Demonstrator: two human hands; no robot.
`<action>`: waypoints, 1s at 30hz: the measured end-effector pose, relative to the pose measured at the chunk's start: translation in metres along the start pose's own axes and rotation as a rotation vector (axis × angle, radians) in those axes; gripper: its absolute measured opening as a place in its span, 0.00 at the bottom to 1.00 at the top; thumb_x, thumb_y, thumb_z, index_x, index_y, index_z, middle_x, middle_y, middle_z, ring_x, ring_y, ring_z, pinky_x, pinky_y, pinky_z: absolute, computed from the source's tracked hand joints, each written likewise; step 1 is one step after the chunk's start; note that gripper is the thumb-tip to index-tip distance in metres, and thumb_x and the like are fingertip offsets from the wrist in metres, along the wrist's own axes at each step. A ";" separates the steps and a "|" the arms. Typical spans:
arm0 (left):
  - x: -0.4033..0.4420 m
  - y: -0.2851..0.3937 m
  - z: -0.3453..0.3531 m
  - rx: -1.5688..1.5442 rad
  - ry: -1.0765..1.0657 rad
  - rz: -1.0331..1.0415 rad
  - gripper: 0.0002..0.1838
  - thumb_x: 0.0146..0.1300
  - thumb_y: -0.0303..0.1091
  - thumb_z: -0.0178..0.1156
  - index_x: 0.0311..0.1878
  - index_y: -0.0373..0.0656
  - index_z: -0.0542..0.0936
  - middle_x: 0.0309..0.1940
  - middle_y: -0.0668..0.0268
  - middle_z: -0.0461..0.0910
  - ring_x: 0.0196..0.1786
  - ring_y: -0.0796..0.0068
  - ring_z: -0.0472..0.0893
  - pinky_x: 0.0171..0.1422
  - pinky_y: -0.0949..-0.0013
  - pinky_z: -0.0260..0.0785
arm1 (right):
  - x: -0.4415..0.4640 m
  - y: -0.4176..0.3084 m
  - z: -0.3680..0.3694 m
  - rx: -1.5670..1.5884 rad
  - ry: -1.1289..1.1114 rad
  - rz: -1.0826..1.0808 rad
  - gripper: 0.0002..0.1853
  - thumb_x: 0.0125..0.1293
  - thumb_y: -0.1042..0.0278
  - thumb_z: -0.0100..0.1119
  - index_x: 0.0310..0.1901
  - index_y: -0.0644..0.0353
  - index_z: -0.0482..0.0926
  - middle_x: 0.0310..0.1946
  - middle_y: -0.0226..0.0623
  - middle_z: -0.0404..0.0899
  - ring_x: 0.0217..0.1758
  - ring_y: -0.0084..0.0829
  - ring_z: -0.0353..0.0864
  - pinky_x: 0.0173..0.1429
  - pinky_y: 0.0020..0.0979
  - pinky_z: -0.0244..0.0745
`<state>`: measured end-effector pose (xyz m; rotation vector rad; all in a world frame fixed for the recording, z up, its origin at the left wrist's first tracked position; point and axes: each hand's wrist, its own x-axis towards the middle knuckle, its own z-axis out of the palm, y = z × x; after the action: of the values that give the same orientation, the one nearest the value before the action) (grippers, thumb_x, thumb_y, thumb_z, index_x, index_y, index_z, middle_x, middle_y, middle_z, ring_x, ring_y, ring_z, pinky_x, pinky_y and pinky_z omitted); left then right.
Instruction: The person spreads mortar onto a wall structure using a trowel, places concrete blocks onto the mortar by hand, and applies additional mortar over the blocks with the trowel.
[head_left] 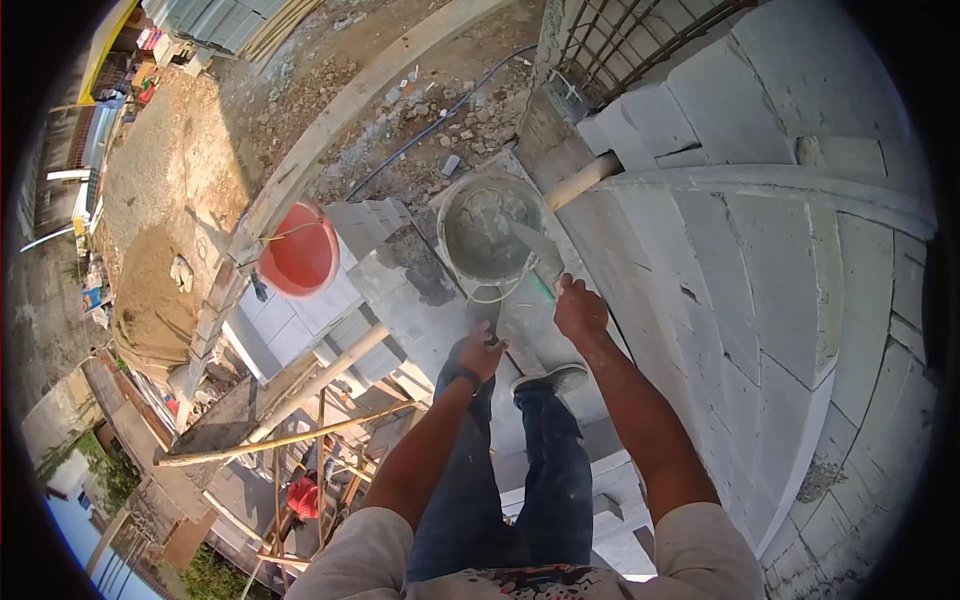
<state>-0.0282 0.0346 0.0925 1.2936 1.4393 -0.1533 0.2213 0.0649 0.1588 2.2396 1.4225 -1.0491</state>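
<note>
Right hand: we have it closed on the grip end of a trowel (541, 250), right hand (582, 312) just near of the bucket.
Trowel: its blade reaches far and left over the bucket's right rim; we judge it stiff and light, best held by the grip, clear of the wet blade.
Green piece: a green piece (543, 288) lies beside the blade; we cannot tell what it belongs to.
Left hand: our left hand (483, 356) is partly curled beside a dark flat piece (484, 312); we cannot tell whether it grips it.
Bucket: the bucket (476, 274) stands far of both hands, holding grey mix (483, 215); probably heavy, to be lifted by its wire handle (490, 298).
Mix: likely soft, wet and slippery.
Farther left: a red bucket (304, 262).
Right: a pale block wall (690, 270).
</note>
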 end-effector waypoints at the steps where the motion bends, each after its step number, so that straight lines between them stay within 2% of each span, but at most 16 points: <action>1: 0.022 -0.010 -0.014 -0.004 0.058 -0.031 0.42 0.59 0.49 0.70 0.70 0.33 0.67 0.59 0.46 0.79 0.61 0.53 0.80 0.65 0.60 0.72 | 0.032 -0.018 0.010 -0.031 0.009 -0.024 0.18 0.71 0.63 0.53 0.58 0.62 0.70 0.48 0.50 0.79 0.47 0.49 0.87 0.48 0.46 0.83; 2: 0.042 -0.006 -0.035 0.035 0.102 0.028 0.45 0.59 0.48 0.70 0.72 0.33 0.63 0.60 0.45 0.77 0.60 0.50 0.80 0.66 0.59 0.72 | 0.061 -0.036 0.021 -0.035 0.016 -0.031 0.17 0.71 0.64 0.52 0.57 0.63 0.72 0.48 0.50 0.80 0.47 0.48 0.87 0.48 0.45 0.83; 3: 0.071 -0.022 -0.044 -0.035 0.106 -0.050 0.49 0.59 0.48 0.70 0.75 0.31 0.58 0.66 0.41 0.72 0.66 0.45 0.75 0.71 0.57 0.67 | 0.089 -0.055 0.032 -0.037 0.033 -0.035 0.17 0.72 0.65 0.50 0.57 0.64 0.74 0.49 0.50 0.81 0.47 0.48 0.87 0.49 0.44 0.83; 4: 0.100 -0.032 -0.054 0.058 0.173 0.019 0.51 0.58 0.48 0.71 0.75 0.29 0.56 0.71 0.38 0.63 0.73 0.44 0.67 0.75 0.56 0.62 | 0.110 -0.073 0.046 -0.011 0.026 -0.025 0.17 0.72 0.66 0.50 0.57 0.64 0.74 0.49 0.51 0.81 0.48 0.49 0.86 0.50 0.45 0.83; 5: 0.124 -0.038 -0.066 -0.032 0.148 0.037 0.55 0.57 0.49 0.72 0.76 0.28 0.52 0.75 0.38 0.57 0.77 0.44 0.61 0.78 0.55 0.58 | 0.126 -0.091 0.062 0.013 0.016 -0.013 0.17 0.72 0.67 0.49 0.58 0.64 0.74 0.49 0.52 0.81 0.50 0.50 0.86 0.51 0.45 0.82; 6: 0.153 -0.052 -0.074 0.160 0.144 0.068 0.56 0.56 0.45 0.73 0.77 0.27 0.50 0.76 0.40 0.55 0.77 0.46 0.61 0.77 0.55 0.60 | 0.135 -0.106 0.077 0.034 0.006 -0.003 0.17 0.72 0.68 0.49 0.59 0.64 0.74 0.49 0.52 0.81 0.51 0.50 0.85 0.52 0.46 0.82; 7: 0.182 -0.076 -0.072 0.013 0.163 0.115 0.55 0.56 0.37 0.73 0.78 0.30 0.48 0.78 0.43 0.53 0.77 0.50 0.62 0.75 0.56 0.63 | 0.136 -0.122 0.091 0.077 -0.030 0.034 0.17 0.72 0.68 0.50 0.58 0.64 0.74 0.50 0.53 0.81 0.52 0.51 0.85 0.53 0.47 0.82; 9: 0.214 -0.077 -0.082 -0.236 0.019 0.138 0.45 0.56 0.29 0.69 0.74 0.30 0.57 0.68 0.44 0.69 0.69 0.54 0.73 0.69 0.59 0.69 | 0.127 -0.143 0.112 0.163 -0.092 0.121 0.16 0.71 0.68 0.50 0.57 0.63 0.76 0.51 0.53 0.82 0.53 0.51 0.85 0.54 0.47 0.81; 10: 0.220 -0.069 -0.091 -0.419 -0.129 0.164 0.43 0.55 0.31 0.69 0.72 0.29 0.59 0.63 0.43 0.74 0.64 0.52 0.78 0.67 0.59 0.70 | 0.125 -0.143 0.119 0.167 -0.149 0.150 0.17 0.71 0.68 0.51 0.58 0.63 0.75 0.51 0.53 0.82 0.53 0.51 0.85 0.54 0.47 0.81; 13: 0.206 -0.051 -0.079 -0.333 0.039 0.115 0.38 0.55 0.25 0.66 0.69 0.30 0.63 0.56 0.46 0.80 0.56 0.54 0.83 0.59 0.62 0.76 | 0.123 -0.148 0.122 0.204 -0.255 0.161 0.18 0.68 0.69 0.54 0.57 0.63 0.76 0.51 0.53 0.83 0.54 0.52 0.84 0.56 0.48 0.80; 14: 0.196 -0.046 -0.076 -0.243 0.047 0.065 0.28 0.58 0.23 0.64 0.63 0.36 0.70 0.56 0.53 0.79 0.57 0.60 0.82 0.62 0.62 0.73 | 0.124 -0.144 0.118 0.229 -0.258 0.132 0.18 0.66 0.69 0.55 0.56 0.63 0.77 0.49 0.54 0.83 0.54 0.53 0.84 0.57 0.48 0.80; 19: 0.170 -0.025 -0.035 0.093 0.268 0.367 0.27 0.59 0.23 0.58 0.64 0.35 0.67 0.53 0.43 0.77 0.55 0.43 0.80 0.56 0.54 0.76 | 0.122 -0.097 0.097 0.325 -0.255 0.034 0.21 0.59 0.66 0.61 0.54 0.63 0.78 0.48 0.58 0.83 0.52 0.56 0.83 0.57 0.49 0.78; 22: 0.172 -0.018 -0.024 0.025 0.285 0.440 0.27 0.60 0.23 0.55 0.64 0.33 0.65 0.52 0.39 0.76 0.53 0.36 0.78 0.55 0.52 0.75 | 0.104 -0.048 0.091 0.507 -0.228 -0.018 0.26 0.56 0.62 0.64 0.57 0.63 0.77 0.49 0.58 0.83 0.52 0.56 0.83 0.57 0.47 0.78; 25: 0.177 -0.022 -0.036 0.053 0.244 0.350 0.27 0.60 0.23 0.55 0.64 0.33 0.66 0.52 0.42 0.78 0.54 0.42 0.80 0.56 0.54 0.76 | 0.080 -0.009 0.093 0.697 -0.178 -0.028 0.30 0.55 0.59 0.65 0.59 0.62 0.76 0.49 0.55 0.83 0.54 0.54 0.82 0.59 0.44 0.77; 28: 0.201 -0.053 -0.058 -0.034 0.186 0.165 0.26 0.62 0.21 0.52 0.66 0.36 0.66 0.53 0.50 0.81 0.53 0.53 0.84 0.53 0.59 0.77 | 0.073 0.004 0.106 0.645 -0.162 -0.028 0.32 0.55 0.56 0.66 0.60 0.61 0.76 0.48 0.55 0.83 0.53 0.54 0.82 0.57 0.44 0.76; 30: 0.221 -0.084 -0.081 -0.179 -0.018 0.094 0.27 0.65 0.18 0.48 0.68 0.39 0.66 0.56 0.58 0.80 0.53 0.63 0.84 0.51 0.62 0.77 | 0.067 0.006 0.115 0.634 -0.170 0.012 0.32 0.56 0.55 0.66 0.62 0.59 0.75 0.47 0.56 0.83 0.52 0.54 0.82 0.56 0.45 0.76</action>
<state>-0.0871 0.1913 -0.0933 1.2068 1.3422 0.0266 0.1943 0.0392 0.0310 2.4630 1.1037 -1.8399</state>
